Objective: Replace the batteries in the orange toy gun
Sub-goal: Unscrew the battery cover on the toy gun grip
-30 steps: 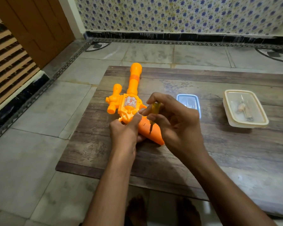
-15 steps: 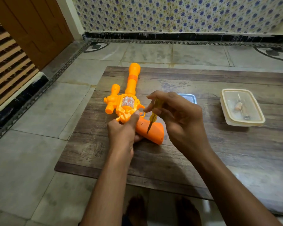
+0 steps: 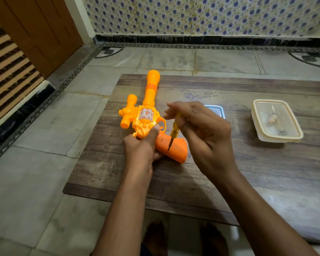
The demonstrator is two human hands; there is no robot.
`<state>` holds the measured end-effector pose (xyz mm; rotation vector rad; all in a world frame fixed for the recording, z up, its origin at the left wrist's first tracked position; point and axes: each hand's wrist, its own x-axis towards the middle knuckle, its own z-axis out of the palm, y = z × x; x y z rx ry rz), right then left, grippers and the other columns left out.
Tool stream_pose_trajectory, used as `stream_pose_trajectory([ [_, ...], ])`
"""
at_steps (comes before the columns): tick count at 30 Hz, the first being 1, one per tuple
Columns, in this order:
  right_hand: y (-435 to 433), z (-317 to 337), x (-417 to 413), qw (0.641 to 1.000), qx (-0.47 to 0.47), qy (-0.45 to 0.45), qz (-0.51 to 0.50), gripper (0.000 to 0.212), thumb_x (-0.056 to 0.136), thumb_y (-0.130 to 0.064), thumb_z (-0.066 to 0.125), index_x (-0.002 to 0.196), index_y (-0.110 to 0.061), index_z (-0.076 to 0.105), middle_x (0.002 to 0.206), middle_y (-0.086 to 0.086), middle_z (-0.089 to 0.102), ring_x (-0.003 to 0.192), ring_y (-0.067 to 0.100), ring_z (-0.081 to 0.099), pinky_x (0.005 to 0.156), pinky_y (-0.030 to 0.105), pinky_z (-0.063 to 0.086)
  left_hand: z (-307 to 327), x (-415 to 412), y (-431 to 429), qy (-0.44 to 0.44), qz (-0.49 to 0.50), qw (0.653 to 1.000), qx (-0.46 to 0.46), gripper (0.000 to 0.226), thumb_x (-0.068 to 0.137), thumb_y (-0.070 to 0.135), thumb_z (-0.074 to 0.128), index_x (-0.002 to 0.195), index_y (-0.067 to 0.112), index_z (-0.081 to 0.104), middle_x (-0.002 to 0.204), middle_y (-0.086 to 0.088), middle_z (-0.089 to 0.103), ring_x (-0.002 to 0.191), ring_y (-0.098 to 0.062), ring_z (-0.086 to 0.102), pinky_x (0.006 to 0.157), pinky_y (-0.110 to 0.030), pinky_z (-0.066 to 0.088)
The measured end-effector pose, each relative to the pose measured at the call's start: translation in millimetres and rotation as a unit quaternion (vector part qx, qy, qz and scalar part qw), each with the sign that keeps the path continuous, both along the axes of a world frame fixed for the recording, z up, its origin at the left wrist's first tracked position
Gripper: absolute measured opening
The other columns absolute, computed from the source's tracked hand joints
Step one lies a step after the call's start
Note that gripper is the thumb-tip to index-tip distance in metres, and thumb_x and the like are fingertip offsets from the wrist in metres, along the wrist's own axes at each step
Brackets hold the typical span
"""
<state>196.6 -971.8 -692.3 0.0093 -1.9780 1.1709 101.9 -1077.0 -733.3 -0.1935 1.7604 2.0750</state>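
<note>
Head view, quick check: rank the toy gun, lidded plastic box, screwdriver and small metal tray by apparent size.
1. toy gun
2. lidded plastic box
3. screwdriver and metal tray: unranked, since the right hand hides part of each.

an orange plastic toy gun (image 3: 146, 117) lies on its side at the centre of the frame, long barrel pointing to the upper edge, scope on its left, darker orange grip toward the lower right. a small yellow-handled screwdriver (image 3: 174, 129) stands nearly upright, tip on the grip.

Wooden table (image 3: 248, 172), tiled floor (image 3: 35, 163), floral wall (image 3: 192, 15).
</note>
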Motion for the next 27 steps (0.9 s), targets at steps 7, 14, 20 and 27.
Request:
stream_pose_trajectory([
  [7,-0.2,1.6,0.2,1.000,0.003,0.005,-0.014,0.031,0.095,0.004,0.062,0.124,0.000,0.070,0.103,0.011,0.073,0.101,0.024,0.072,0.083,0.045,0.058,0.0,-1.0,-0.3,-0.013,0.005,1.000,0.000,0.019,0.089,0.014,0.078,0.107,0.009,0.073,0.102,-0.015,0.078,0.093,-0.030,0.077,0.070,-0.055,0.064],
  [14,-5.0,1.2,-3.1,0.998,0.028,0.015,-0.058,0.026,0.094,0.002,0.069,0.120,0.000,0.073,0.099,0.014,0.063,0.092,0.020,0.070,0.077,0.040,0.057,0.6,-0.4,-0.4,-0.012,0.007,1.000,0.002,0.019,0.090,0.014,0.077,0.108,0.011,0.072,0.102,-0.013,0.078,0.093,-0.027,0.077,0.068,-0.052,0.065],
  [20,-2.8,2.2,1.0,1.000,0.018,0.006,-0.023,0.029,0.096,0.014,0.055,0.118,0.005,0.071,0.106,0.014,0.071,0.100,0.020,0.072,0.084,0.042,0.057,1.4,-1.8,-0.2,-0.017,0.004,1.000,0.001,0.028,0.089,0.015,0.078,0.114,0.006,0.072,0.105,-0.017,0.077,0.097,-0.034,0.076,0.071,-0.059,0.063],
  [27,-2.2,4.5,0.3,0.996,0.048,0.017,-0.076,0.030,0.092,0.015,0.064,0.117,0.002,0.073,0.101,0.012,0.069,0.095,0.015,0.072,0.079,0.035,0.059,4.5,0.4,-1.6,-0.017,-0.003,1.000,0.010,0.015,0.091,0.013,0.076,0.106,0.011,0.073,0.104,-0.015,0.078,0.098,-0.031,0.076,0.070,-0.055,0.064],
])
